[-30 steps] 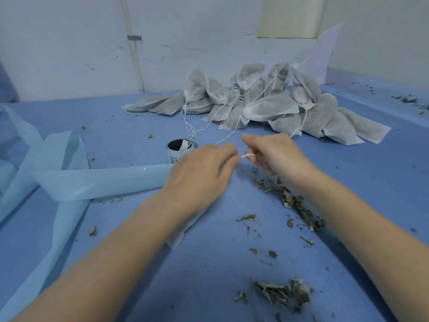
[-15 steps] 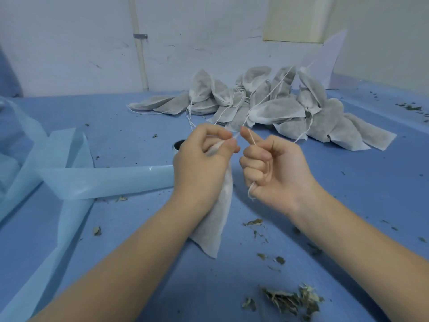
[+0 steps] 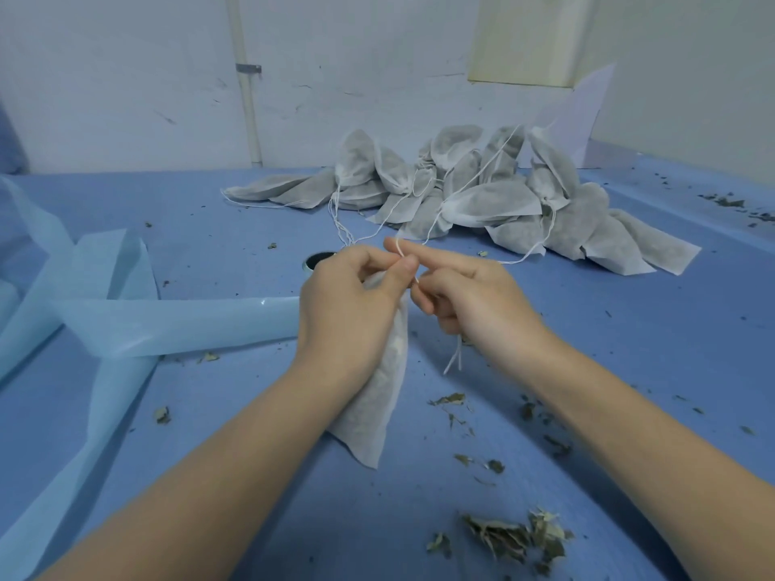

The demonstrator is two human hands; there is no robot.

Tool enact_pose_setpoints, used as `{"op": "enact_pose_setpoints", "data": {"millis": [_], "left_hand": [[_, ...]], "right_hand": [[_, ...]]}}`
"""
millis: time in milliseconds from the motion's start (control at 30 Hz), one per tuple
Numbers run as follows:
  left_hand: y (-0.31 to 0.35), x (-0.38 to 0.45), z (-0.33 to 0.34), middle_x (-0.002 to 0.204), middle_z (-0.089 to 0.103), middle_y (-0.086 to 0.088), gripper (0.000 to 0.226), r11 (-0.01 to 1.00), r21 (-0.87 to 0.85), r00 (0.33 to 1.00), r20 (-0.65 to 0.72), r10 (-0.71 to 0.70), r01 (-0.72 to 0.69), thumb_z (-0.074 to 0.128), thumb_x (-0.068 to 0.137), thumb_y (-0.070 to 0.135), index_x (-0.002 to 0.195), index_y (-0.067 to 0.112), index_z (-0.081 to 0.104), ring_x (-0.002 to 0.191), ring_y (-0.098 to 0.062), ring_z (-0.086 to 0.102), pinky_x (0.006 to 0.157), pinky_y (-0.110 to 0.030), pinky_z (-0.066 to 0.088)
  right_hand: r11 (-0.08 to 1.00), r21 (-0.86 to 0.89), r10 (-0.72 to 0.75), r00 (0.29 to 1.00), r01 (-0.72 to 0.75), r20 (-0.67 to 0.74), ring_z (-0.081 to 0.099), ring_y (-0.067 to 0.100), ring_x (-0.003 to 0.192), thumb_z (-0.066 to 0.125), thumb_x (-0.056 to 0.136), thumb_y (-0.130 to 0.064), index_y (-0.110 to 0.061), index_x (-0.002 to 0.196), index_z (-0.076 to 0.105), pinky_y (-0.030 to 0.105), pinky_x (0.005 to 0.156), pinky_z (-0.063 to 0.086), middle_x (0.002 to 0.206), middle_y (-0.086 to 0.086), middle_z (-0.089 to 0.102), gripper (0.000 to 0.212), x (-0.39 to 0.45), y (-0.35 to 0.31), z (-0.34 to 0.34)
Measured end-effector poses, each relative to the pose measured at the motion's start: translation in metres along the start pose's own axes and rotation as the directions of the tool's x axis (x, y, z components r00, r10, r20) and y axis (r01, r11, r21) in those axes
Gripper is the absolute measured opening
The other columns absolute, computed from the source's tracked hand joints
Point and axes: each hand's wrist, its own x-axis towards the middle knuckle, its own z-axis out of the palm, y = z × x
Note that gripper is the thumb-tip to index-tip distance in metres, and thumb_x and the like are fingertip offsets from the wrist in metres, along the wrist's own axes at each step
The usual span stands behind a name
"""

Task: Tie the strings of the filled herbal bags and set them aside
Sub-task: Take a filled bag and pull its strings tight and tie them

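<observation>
We looked down on a blue table (image 3: pixel 587 329) from a head camera, with both bare forearms reaching in from the bottom edge. Our left hand (image 3: pixel 348 312) gripped the neck of a white bag (image 3: pixel 377 408), fingers curled round the gathered top and the thumb pressed up against the string. The bag hung down from that fist, its lower corner close to the table; we could not tell whether it touched. Our right hand (image 3: pixel 469 299) sat just beside the left, the two nearly touching. Its forefinger pointed out toward the left hand with the white string (image 3: pixel 400 251) looped over it, while its other fingers were curled in, pinching the string. Two loose string ends dangled below the right palm.

Farther back, near the wall, lay a pile (image 3: pixel 482 195) of grey filled bags, heaped against one another, their strings trailing forward over the table. Between the pile and our left hand stood a small round cup (image 3: pixel 316 262), mostly hidden behind the knuckles. A wide strip of pale blue sheet (image 3: pixel 167 325) ran in from the left and passed behind the left wrist. Dried leaves (image 3: pixel 516 534) were scattered on the table near our right forearm, thickest at the bottom edge.
</observation>
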Motion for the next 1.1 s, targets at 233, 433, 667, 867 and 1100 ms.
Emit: {"op": "enact_pose_setpoints", "data": {"millis": [233,433,667,867,1100], "left_hand": [[0.0,0.0,0.001,0.078,0.068,0.011,0.018,0.987,0.16,0.997,-0.072,0.031,-0.02,0.057,0.092,0.025,0.084,0.015,0.07,0.079,-0.008,0.057,0.064,-0.015,0.035],[0.004,-0.003,0.0,0.067,0.061,0.018,0.016,0.997,0.072,0.995,-0.099,0.017,-0.01,0.058,0.091,0.022,0.078,0.02,0.068,0.078,-0.007,0.059,0.071,-0.018,0.039],[0.004,-0.003,-0.002,0.07,0.068,0.015,0.021,0.996,-0.083,0.999,-0.035,0.026,-0.029,0.059,0.09,0.018,0.071,0.026,0.064,0.073,0.005,0.06,0.073,-0.011,0.042],[0.008,-0.004,-0.007,0.064,0.065,0.011,0.022,0.992,-0.12,0.986,0.151,0.064,-0.046,0.06,0.088,0.017,0.07,0.027,0.068,0.07,0.003,0.058,0.073,-0.013,0.042],[0.004,-0.003,-0.005,0.061,0.048,0.008,0.015,0.818,0.431,0.923,0.127,0.363,-0.381,0.059,0.09,0.016,0.081,0.013,0.07,0.064,-0.01,0.037,0.061,-0.021,0.025]], "right_hand": [[0.86,-0.475,-0.247,0.967,0.188,-0.065,0.049,0.004,0.058,0.05,0.092,-0.009,-0.029,0.114,0.065,0.009,0.059,0.036,0.061,-0.005,0.06,0.033,-0.002,0.006,0.008],[0.891,-0.409,-0.306,0.925,0.196,-0.224,0.046,0.002,0.049,0.068,0.085,-0.018,-0.027,0.079,0.034,0.012,0.052,0.037,0.061,-0.003,0.053,0.036,-0.002,0.006,0.005],[0.999,0.051,0.011,0.999,-0.013,0.031,0.029,0.006,0.05,0.063,0.088,-0.021,-0.017,0.085,0.075,0.012,0.045,0.026,0.057,-0.012,0.043,0.013,0.007,0.008,-0.016],[0.999,-0.002,0.047,0.997,-0.046,0.063,0.023,0.009,0.051,0.07,0.066,-0.044,-0.018,0.073,0.075,0.014,0.045,0.023,0.053,-0.013,0.034,0.027,0.006,0.003,-0.023],[0.969,0.186,0.14,0.983,-0.16,0.116,0.023,0.009,0.053,0.07,0.073,-0.031,-0.016,0.058,0.072,0.019,0.045,0.018,0.053,-0.009,0.04,0.022,0.008,0.001,-0.027]]}}
